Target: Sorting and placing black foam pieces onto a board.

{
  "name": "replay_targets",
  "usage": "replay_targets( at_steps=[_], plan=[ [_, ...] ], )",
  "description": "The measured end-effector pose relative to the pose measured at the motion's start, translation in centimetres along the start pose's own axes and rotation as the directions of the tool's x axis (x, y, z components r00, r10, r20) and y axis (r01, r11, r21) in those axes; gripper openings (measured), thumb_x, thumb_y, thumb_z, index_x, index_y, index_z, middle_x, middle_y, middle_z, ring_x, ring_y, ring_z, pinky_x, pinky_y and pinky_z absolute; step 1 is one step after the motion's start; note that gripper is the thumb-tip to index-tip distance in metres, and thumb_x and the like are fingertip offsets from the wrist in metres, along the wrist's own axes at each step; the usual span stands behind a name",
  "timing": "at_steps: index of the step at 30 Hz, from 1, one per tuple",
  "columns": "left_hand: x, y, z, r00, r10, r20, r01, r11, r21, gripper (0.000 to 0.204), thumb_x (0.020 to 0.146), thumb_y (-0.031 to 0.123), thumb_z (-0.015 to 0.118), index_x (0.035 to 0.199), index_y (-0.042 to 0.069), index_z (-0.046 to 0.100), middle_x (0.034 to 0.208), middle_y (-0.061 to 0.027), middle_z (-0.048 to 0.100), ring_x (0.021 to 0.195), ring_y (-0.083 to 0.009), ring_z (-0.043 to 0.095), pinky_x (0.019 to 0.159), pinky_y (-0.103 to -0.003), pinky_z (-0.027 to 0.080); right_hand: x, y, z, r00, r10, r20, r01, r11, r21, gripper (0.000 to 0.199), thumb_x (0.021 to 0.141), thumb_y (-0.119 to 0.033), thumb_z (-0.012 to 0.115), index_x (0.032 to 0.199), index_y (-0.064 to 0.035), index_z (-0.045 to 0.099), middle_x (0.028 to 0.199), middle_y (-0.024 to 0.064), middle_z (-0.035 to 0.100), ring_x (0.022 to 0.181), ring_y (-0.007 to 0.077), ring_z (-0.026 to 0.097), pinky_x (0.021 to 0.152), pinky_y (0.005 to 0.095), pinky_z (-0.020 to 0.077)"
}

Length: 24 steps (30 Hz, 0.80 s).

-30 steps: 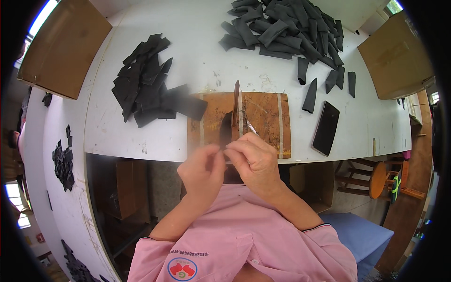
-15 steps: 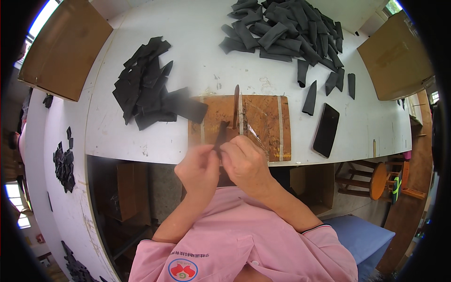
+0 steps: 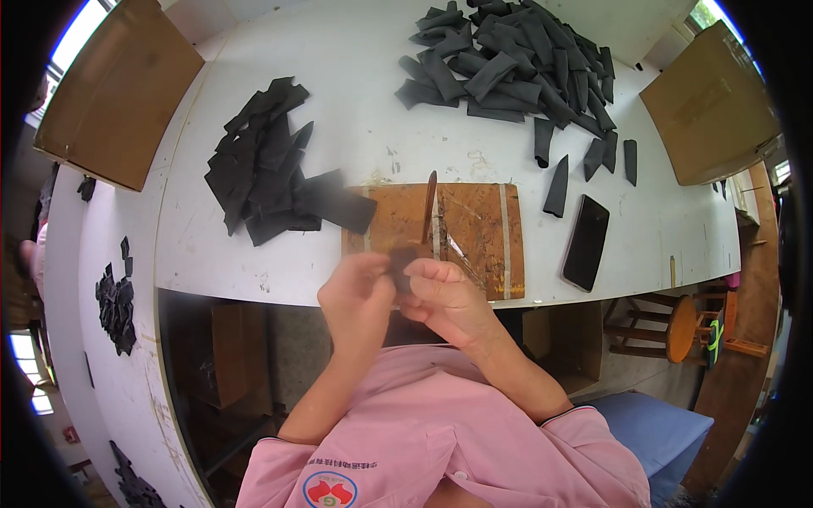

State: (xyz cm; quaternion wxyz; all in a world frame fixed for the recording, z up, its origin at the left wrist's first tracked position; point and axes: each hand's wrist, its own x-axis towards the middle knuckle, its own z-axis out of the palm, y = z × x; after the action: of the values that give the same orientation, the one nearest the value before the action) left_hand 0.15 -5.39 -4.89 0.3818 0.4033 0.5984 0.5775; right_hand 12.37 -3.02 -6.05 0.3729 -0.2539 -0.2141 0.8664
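Note:
Just in front of the table edge, both my hands are closed on a small black fabric piece (image 3: 401,269). My right hand (image 3: 450,303) pinches it between thumb and fingers. My left hand (image 3: 356,296) grips its other side, with fingertips slightly blurred by motion. Behind them lies a worn brown board (image 3: 478,224) with pale strips across it. A slim brown stick-like tool (image 3: 430,207) stands up from the board, beside a shiny metal strip (image 3: 457,247). Flat black fabric pieces (image 3: 262,173) are heaped to the left, one overlapping the board's corner.
Narrow, tube-like black pieces (image 3: 517,72) form a big pile at the back right. A black phone (image 3: 586,244) rests right of the board. Cardboard boxes stand at the left (image 3: 118,93) and right (image 3: 711,110). A wooden stool (image 3: 680,328) is beyond the table's right front.
The black piece has turned and shifted between my hands, now sitting higher against my right thumb. My right hand has rolled so its thumb lies on top. The view has tilted slightly.

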Motion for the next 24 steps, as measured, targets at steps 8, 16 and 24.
replay_targets(
  at_steps=[8,16,24],
  plan=[
    [0.7,1.0,-1.1,0.889,-0.236,0.393,0.410,0.792,-0.453,0.028,0.074,-0.009,0.051,0.100,-0.004,0.046,0.069,-0.0104,0.057,0.036,-0.0032,0.037,0.030,-0.016,0.028,0.5,-0.4,-1.0,0.985,-0.145,-0.098,0.114,0.955,-0.275,0.017,0.086,-0.019,0.053,0.075,-0.0064,0.050,0.070,-0.0022,0.047,0.061,0.0047,0.041,0.055,0.0176,0.0353],
    [-0.3,3.5,-0.6,0.930,-0.096,0.355,0.160,0.975,-0.155,0.023,0.076,-0.004,0.058,0.098,-0.007,0.052,0.072,-0.0048,0.056,0.052,-0.0040,0.048,0.045,-0.015,0.039,-0.4,-1.9,0.3,0.906,-0.419,0.065,0.404,0.807,-0.430,0.013,0.083,-0.012,0.056,0.077,-0.0019,0.052,0.080,0.0011,0.052,0.071,0.0092,0.049,0.061,0.0209,0.0419],
    [0.6,5.2,1.3,0.983,0.053,0.173,0.015,0.928,-0.373,0.009,0.080,-0.002,0.055,0.088,-0.005,0.053,0.087,-0.0131,0.058,0.044,-0.0054,0.046,0.037,-0.016,0.038,-0.9,-5.3,3.7,0.694,-0.657,0.295,0.549,0.217,-0.807,0.012,0.078,-0.008,0.060,0.075,-0.0017,0.050,0.076,0.0054,0.051,0.061,0.0120,0.048,0.055,0.0216,0.0397]
  ],
)
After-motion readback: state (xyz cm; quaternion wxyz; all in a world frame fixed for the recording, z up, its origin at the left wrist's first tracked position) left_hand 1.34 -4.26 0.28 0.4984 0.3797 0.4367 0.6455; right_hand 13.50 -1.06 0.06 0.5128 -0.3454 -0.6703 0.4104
